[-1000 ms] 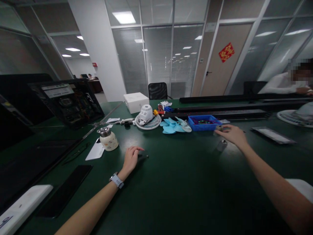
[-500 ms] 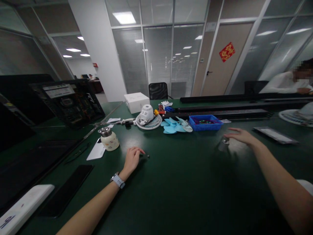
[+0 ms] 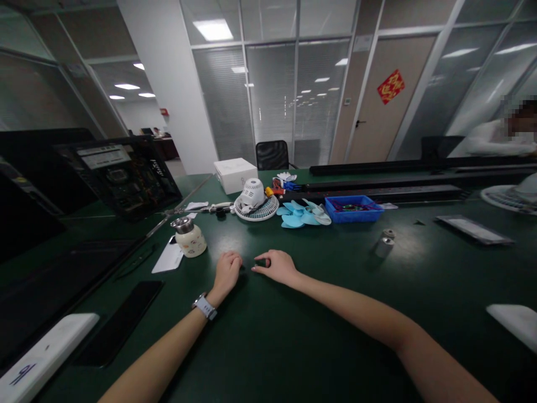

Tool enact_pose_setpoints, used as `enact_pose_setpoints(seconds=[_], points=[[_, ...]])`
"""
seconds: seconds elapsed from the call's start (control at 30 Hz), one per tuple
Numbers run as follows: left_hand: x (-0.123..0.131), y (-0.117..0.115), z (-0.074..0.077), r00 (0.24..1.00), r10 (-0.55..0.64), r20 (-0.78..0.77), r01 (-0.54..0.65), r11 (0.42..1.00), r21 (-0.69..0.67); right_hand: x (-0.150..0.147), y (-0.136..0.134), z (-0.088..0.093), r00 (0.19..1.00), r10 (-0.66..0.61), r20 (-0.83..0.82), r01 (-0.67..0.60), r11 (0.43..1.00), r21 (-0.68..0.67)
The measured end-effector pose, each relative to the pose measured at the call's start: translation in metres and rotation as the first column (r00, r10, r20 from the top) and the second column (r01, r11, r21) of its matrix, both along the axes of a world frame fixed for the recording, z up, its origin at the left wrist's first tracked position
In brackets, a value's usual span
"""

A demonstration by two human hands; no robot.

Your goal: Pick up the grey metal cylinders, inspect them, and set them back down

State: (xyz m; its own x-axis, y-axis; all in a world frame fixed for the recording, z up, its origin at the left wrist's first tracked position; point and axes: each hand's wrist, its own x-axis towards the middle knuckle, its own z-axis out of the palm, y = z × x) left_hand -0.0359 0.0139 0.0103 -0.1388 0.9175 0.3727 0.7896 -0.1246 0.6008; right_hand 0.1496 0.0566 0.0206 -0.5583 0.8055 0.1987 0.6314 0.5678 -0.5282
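My left hand rests on the dark green table with its fingers curled together; what it holds, if anything, is hidden. Just to the right, my right hand has its thumb and forefinger apart around a tiny metal piece on the table. Whether the fingertips touch that piece cannot be made out. Two small metal cylinders stand close together on the right. Blue fan blades lie beyond the hands.
A cream jar stands on the left beside a black phone-like slab. Farther back are a white fan part, a blue tray and a white box. A person in white sits at the far right.
My right hand has moved left from the metal cylinders to beside my left hand. Two cylinders now show where my right hand was. My left hand's forefinger has drawn in.
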Motion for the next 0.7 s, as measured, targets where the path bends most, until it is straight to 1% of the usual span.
enact_pose_setpoints(seconds=[0.03, 0.1, 0.17, 0.23, 0.27, 0.3, 0.33, 0.37, 0.43, 0.47, 0.5, 0.53, 0.6, 0.7], points=[[0.000, 0.000, 0.000, 1.000, 0.002, -0.008, -0.002, 1.000, -0.004, -0.005, 0.000, -0.002, 1.000, -0.024, 0.007, 0.024, 1.000, 0.016], [0.001, 0.001, -0.001, 1.000, 0.000, -0.026, 0.000, 1.000, -0.015, -0.005, 0.001, 0.000, 0.999, -0.034, -0.004, 0.034, 0.999, 0.013], [0.001, 0.001, 0.000, 0.999, -0.002, -0.041, 0.001, 1.000, -0.029, 0.011, 0.004, 0.009, 0.998, -0.022, -0.053, 0.022, 1.000, 0.003], [0.002, 0.001, 0.000, 0.998, -0.003, -0.058, 0.001, 0.999, -0.045, 0.046, 0.012, 0.022, 0.991, -0.040, -0.129, 0.046, 0.998, 0.041], [0.003, 0.001, 0.001, 0.998, -0.005, -0.068, 0.001, 0.999, -0.052, 0.071, 0.018, 0.030, 0.983, -0.072, -0.166, 0.086, 0.993, 0.080], [0.003, 0.001, 0.002, 0.997, -0.007, -0.078, 0.003, 0.998, -0.059, 0.101, 0.024, 0.038, 0.970, -0.131, -0.204, 0.160, 0.978, 0.132], [0.004, 0.000, 0.002, 0.996, -0.012, -0.084, 0.007, 0.998, -0.067, 0.134, 0.031, 0.046, 0.949, -0.219, -0.228, 0.264, 0.945, 0.190], [0.005, 0.000, 0.003, 0.996, -0.018, -0.085, 0.011, 0.997, -0.076, 0.169, 0.037, 0.054, 0.906, -0.343, -0.249, 0.401, 0.884, 0.239], [0.006, -0.001, 0.004, 0.997, -0.020, -0.068, 0.013, 0.995, -0.097, 0.236, 0.049, 0.064, 0.772, -0.588, -0.243, 0.636, 0.723, 0.272], [0.007, -0.001, 0.004, 0.998, -0.018, -0.055, 0.011, 0.994, -0.112, 0.266, 0.053, 0.067, 0.702, -0.682, -0.207, 0.711, 0.650, 0.269], [0.007, -0.001, 0.005, 0.999, -0.013, -0.042, 0.008, 0.992, -0.127, 0.291, 0.057, 0.067, 0.651, -0.743, -0.152, 0.752, 0.605, 0.261], [0.008, -0.002, 0.005, 1.000, -0.007, -0.030, 0.003, 0.990, -0.140, 0.311, 0.060, 0.067, 0.609, -0.788, -0.095, 0.782, 0.575, 0.239], [0.009, -0.002, 0.006, 1.000, 0.002, -0.012, -0.004, 0.987, -0.159, 0.337, 0.064, 0.062, 0.565, -0.825, -0.004, 0.813, 0.556, 0.175], [0.009, -0.003, 0.006, 1.000, -0.007, 0.010, 0.008, 0.987, -0.162, 0.349, 0.068, 0.052, 0.564, -0.826, 0.029, 0.821, 0.564, 0.089]])
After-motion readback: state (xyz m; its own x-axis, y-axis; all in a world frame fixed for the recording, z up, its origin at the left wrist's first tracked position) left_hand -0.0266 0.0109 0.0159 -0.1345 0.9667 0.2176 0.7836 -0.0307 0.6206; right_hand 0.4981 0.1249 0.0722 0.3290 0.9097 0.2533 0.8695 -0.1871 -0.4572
